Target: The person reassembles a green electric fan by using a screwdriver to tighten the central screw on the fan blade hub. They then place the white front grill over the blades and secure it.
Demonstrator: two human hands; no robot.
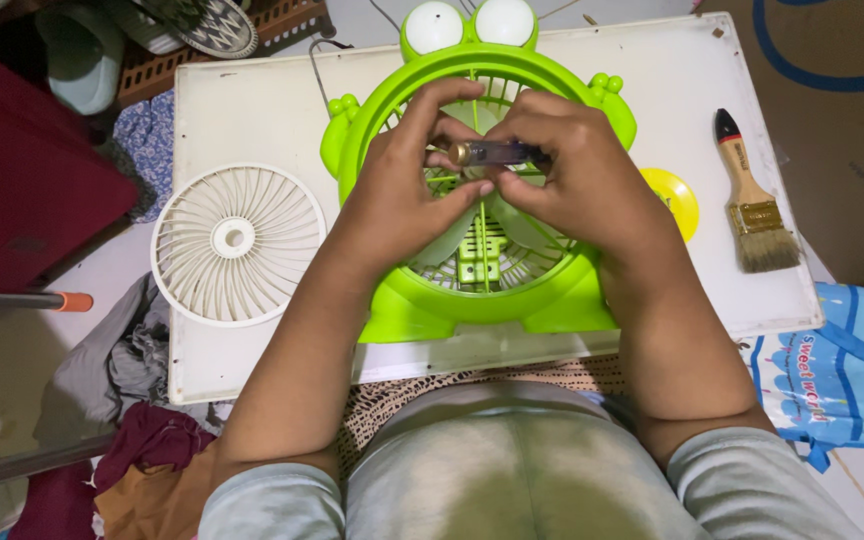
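A bright green frog-shaped fan (pixel 482 290) lies flat on a white board (pixel 272 110), its blades and rear grille showing through the open front. Both hands meet over the fan's hub. My left hand (pixel 402 190) pinches the metal end of a small dark cylindrical tool (pixel 497 153) held level above the hub. My right hand (pixel 572 170) grips the tool's dark body from the other side. The hub itself is hidden under my fingers.
A white round fan grille (pixel 237 243) lies on the board at the left. A wooden-handled paintbrush (pixel 752 195) rests at the right, with a yellow round part (pixel 680 200) beside the fan. Clothes are heaped at lower left, a blue plastic bag (pixel 852 370) at right.
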